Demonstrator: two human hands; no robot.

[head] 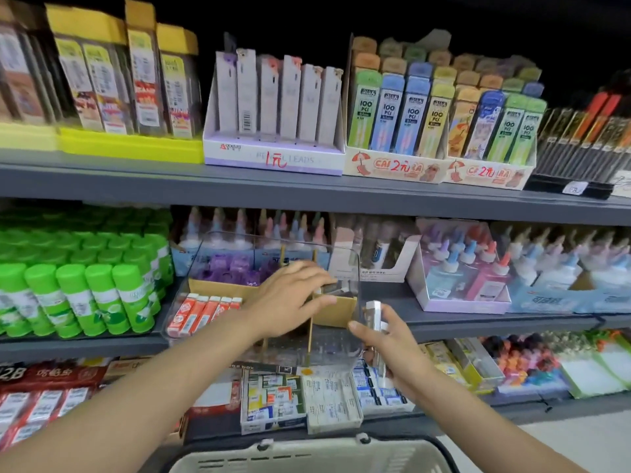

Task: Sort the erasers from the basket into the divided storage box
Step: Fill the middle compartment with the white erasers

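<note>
The clear divided storage box [355,268] stands on the middle shelf. Its front left compartment holds orange erasers [201,314], the back holds purple ones [235,268], and a cardboard tray [336,312] sits at the right. My left hand [290,295] reaches into the box above that tray, with a small grey eraser [328,288] between thumb and fingers. My right hand [389,343] is just outside the box's front right corner, gripping a long clear-wrapped pack of whitish erasers [374,314] upright. The beige basket [307,455] shows at the bottom edge; its contents are hidden.
Green glue sticks [85,295] crowd the shelf left of the box, and glue bottles in trays [467,278] stand to its right. Eraser boxes [273,401] fill the lower shelf under my hands. Pencil lead displays [440,114] line the upper shelf.
</note>
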